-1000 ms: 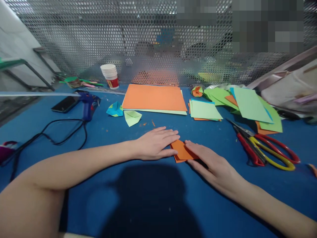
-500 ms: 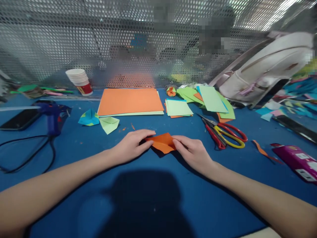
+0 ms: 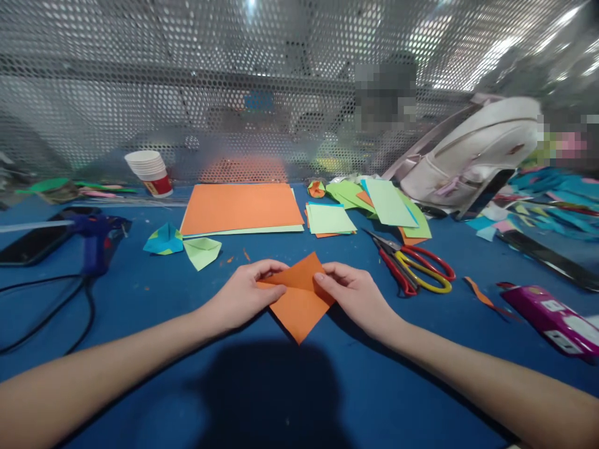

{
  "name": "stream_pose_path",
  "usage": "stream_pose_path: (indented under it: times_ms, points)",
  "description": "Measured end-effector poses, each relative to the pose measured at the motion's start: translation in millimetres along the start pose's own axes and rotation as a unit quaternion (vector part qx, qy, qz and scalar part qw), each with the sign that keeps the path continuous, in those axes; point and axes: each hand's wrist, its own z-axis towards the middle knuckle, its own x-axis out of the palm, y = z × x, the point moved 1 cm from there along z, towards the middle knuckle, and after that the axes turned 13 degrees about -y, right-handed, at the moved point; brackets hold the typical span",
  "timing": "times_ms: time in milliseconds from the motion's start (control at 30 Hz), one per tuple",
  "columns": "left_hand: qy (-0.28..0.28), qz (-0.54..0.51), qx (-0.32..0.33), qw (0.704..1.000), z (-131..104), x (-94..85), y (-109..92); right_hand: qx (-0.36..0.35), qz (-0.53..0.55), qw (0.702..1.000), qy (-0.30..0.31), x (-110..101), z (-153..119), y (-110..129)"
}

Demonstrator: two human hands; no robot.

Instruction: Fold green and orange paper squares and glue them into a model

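Observation:
An orange square of paper (image 3: 302, 305) with a crease across its middle is held just above the blue table, one corner pointing towards me. My left hand (image 3: 243, 290) pinches its left corner, thumb on top and fingers behind. On the right side, my right hand (image 3: 355, 290) grips the paper between thumb and fingers. Beyond my left hand lie a folded pale green paper (image 3: 202, 252) and a folded blue and green paper piece (image 3: 163, 239). Scissors with red handles (image 3: 428, 262) and yellow-handled ones (image 3: 421, 274) rest to the right of my right hand.
Large orange sheets (image 3: 241, 209) lie at the back, beside small pale green squares (image 3: 331, 218). A blue glue gun (image 3: 96, 243) with its cable and stacked paper cups (image 3: 150, 171) stand left. At right are a purple power strip (image 3: 552, 315) and a pale backpack (image 3: 477, 149).
The orange paper has gone from folded up and seen edge-on to spread flatter, its near corner now pointing towards me. Both hands keep hold of it. The camera view has tilted up.

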Motion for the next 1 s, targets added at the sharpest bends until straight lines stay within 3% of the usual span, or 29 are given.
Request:
stream_pose_path:
  times_ms: [267, 533, 1000]
  points:
    - [-0.072, -0.059, -0.005, 0.996, 6, -6.5, 6, -0.027, -0.009, 0.998, 0.049, 9, 27, 3]
    - [-0.096, -0.303, -0.084, 0.944, 14, -5.7, 12, -0.015, 0.052, 0.999, 0.005, 22, 27, -7]
    - [-0.085, -0.345, -0.124, 0.926, 11, -2.5, 7, -0.025, 0.07, 0.997, -0.013, 22, 22, -8]
